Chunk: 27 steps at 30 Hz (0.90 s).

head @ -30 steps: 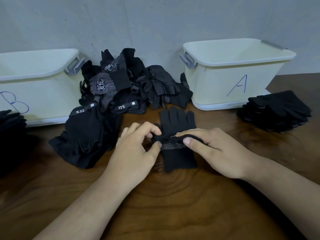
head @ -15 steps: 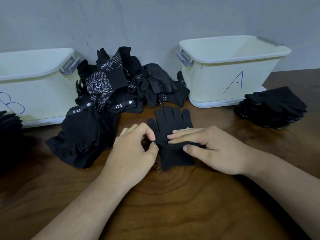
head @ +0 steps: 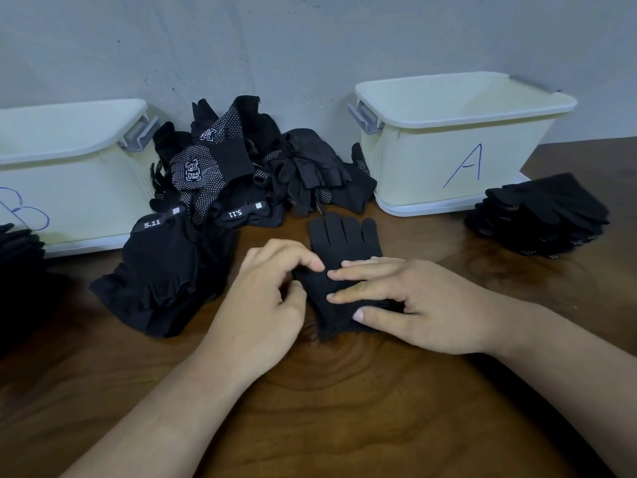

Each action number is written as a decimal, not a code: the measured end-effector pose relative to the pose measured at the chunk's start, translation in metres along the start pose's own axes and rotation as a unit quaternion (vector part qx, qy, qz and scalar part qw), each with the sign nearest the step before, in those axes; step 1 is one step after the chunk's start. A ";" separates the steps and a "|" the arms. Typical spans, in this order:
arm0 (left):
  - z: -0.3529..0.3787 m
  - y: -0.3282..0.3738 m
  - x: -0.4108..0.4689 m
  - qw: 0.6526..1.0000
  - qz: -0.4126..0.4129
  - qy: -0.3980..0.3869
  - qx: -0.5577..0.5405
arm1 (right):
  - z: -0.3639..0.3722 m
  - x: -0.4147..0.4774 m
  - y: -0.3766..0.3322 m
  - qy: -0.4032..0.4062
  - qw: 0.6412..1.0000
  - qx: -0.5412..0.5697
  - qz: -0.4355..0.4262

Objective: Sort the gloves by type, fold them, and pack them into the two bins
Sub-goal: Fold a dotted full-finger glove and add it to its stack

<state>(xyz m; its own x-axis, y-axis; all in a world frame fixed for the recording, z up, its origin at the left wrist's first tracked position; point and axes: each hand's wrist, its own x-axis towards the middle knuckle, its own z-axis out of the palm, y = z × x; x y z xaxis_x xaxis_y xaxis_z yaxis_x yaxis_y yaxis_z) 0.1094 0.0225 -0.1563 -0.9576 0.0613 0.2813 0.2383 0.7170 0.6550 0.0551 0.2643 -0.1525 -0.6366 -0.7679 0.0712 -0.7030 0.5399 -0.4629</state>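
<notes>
1. While readying a fold: smoothing the glove flat on the bench, before the pile.
2. Pinching its edge with the left hand; pressing with the right hand, fingers straight.
3. Next, probably: folding squarely, layers aligned.

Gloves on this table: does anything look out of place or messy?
Only the heap between bin B and bin A is a tangle. A neat stack lies on the table beside bin A, not inside it. Nothing looks torn.
</notes>
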 end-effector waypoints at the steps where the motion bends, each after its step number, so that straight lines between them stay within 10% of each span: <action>1: 0.001 0.000 0.000 1.000 0.011 -0.016 0.016 | -0.001 -0.001 0.000 -0.007 1.000 -0.004 -0.001; 8: 0.007 -0.004 0.000 0.998 -0.011 0.006 0.060 | -0.005 -0.003 0.005 0.063 0.984 0.165 0.038; 27: -0.006 -0.006 -0.003 0.993 -0.111 -0.037 0.020 | 0.004 -0.002 -0.003 0.125 0.989 -0.071 -0.024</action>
<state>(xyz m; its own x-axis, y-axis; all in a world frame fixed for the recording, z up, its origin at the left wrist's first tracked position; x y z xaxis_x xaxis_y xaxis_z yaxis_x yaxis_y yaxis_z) 0.1117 0.0140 -0.1569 -0.9956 -0.0515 0.0789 0.0143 0.7450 0.6669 0.0596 0.2628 -0.1544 -0.6473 -0.6945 0.3141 -0.7605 0.5614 -0.3262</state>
